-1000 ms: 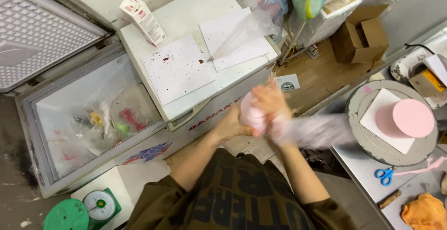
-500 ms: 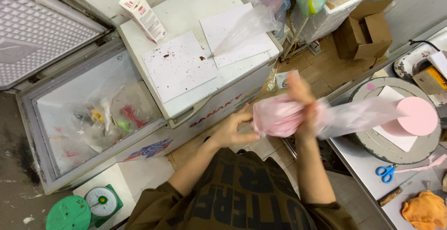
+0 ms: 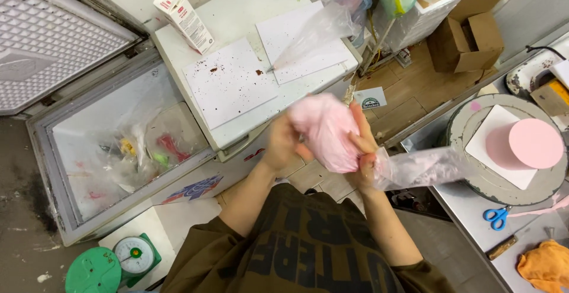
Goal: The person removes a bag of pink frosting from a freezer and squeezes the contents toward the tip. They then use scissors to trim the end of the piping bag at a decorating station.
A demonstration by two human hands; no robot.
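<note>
over on the far left an open chest freezer (image 3: 112, 168) shows bagged items through its glass, its white lid (image 3: 47, 38) swung up, and below it a green kitchen scale (image 3: 133, 256) sits on the floor; next along, the closed freezer top (image 3: 237, 26) carries a small carton (image 3: 184, 11), two speckled white sheets (image 3: 228, 82) and a spare clear piping bag (image 3: 314, 32) lying with its tip toward the sheets. at centre, held in mid-air above the person's chest, the left hand (image 3: 280, 142) is curled loosely against the left flank of the pink piping bag (image 3: 325, 130), fingers bent and touching but not wrapped right round it. the bag's long axis runs from upper left down to lower right, the full pink bulb between both hands and the slack, smeared clear tail (image 3: 421, 167) trailing out rightward. the right hand (image 3: 363, 151) is clamped shut on the bag where bulb meets tail, so it is the nearer hand to the loose end and to the counter. further right, well apart from the hands, a pink cake (image 3: 533, 143) sits on a white board on a grey turntable (image 3: 468, 180), with blue scissors (image 3: 496, 216) and an orange cloth (image 3: 542, 266) near the counter's front edge; open air lies between the bag's tail and the turntable rim, though the counter edge sits just below the tail
</note>
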